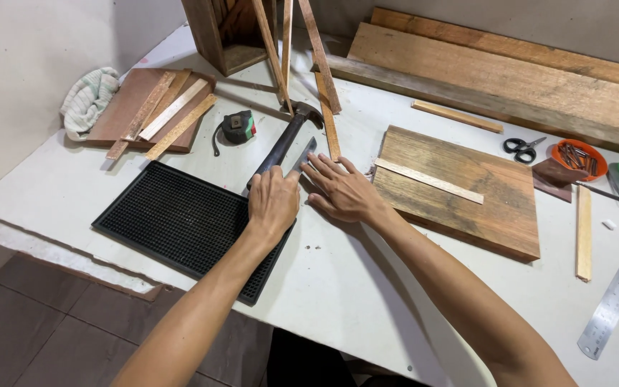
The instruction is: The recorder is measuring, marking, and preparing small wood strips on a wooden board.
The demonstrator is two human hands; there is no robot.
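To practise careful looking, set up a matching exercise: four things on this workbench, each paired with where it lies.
Things:
1 hammer
2 scissors
3 steel ruler
4 tape measure

Places:
A far right edge of the table
B beside the orange bowl of nails
C under the left hand
D between the stack of wood strips and the hammer

Pairs: 1-C, 2-B, 3-A, 4-D

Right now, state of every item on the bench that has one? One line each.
left hand: closed on the knife
knife: blade bare, pointing away
right hand: open, flat on the table
hammer: lying flat, unheld
scissors: shut, lying flat
tape measure: retracted
orange bowl: holds nails
wooden board: flat, thin strip across it
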